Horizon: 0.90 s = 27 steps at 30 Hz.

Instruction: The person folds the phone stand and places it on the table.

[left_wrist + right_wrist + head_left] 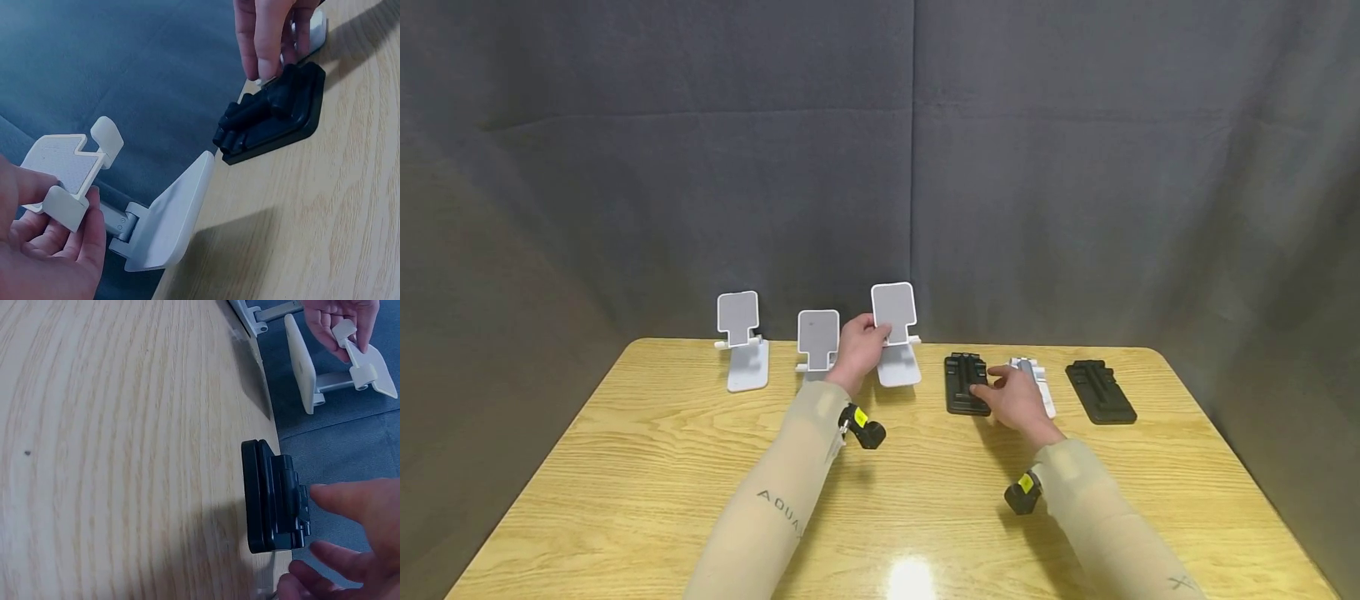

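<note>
My left hand grips an unfolded white phone stand by its upper plate, thumb on the grey pad and fingers behind. In the left wrist view the hinged arm and base of this stand extend to the right of the hand. My right hand hovers by a folded black phone stand, thumb and fingers spread with nothing between them. In the right wrist view the thumb tip is close beside the black stand. A folded white phone stand is partly hidden behind this hand.
Two more white stands stand unfolded at the left: one at the far left, another partly covered by my left forearm. A second folded black stand lies at the right. Behind the wooden table hangs a dark curtain.
</note>
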{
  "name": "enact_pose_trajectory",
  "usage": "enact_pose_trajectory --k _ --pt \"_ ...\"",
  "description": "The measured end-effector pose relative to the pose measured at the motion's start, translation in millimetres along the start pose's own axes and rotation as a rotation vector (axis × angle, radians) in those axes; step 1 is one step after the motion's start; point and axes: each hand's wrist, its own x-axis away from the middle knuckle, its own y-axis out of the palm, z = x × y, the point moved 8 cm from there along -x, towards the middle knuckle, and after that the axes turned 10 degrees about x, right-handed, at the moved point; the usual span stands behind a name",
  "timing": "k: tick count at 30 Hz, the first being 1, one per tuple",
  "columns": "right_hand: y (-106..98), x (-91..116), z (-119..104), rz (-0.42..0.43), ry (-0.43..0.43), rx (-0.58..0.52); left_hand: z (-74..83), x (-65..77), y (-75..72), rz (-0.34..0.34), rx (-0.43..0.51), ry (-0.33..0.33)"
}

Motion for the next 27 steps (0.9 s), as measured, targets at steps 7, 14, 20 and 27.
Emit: enact_pose_trajectory --k 7,14,20,27 --pt "-5 -1 -3 0.042 -0.025 -0.064 10.1 3.3 5.6 -0.033 0.017 0.001" --pt "-9 -1 -9 0.092 -0.029 -0.127 18.6 8.5 11.7 -0.059 0.037 0.026" --pt "-12 2 -15 0.113 -0.021 -0.196 23.9 12.6 17.7 -0.095 0.063 0.035" --pt "-6 4 -33 0.034 -0.060 -0.393 33.6 20.0 25.2 -0.149 0.107 0.044"
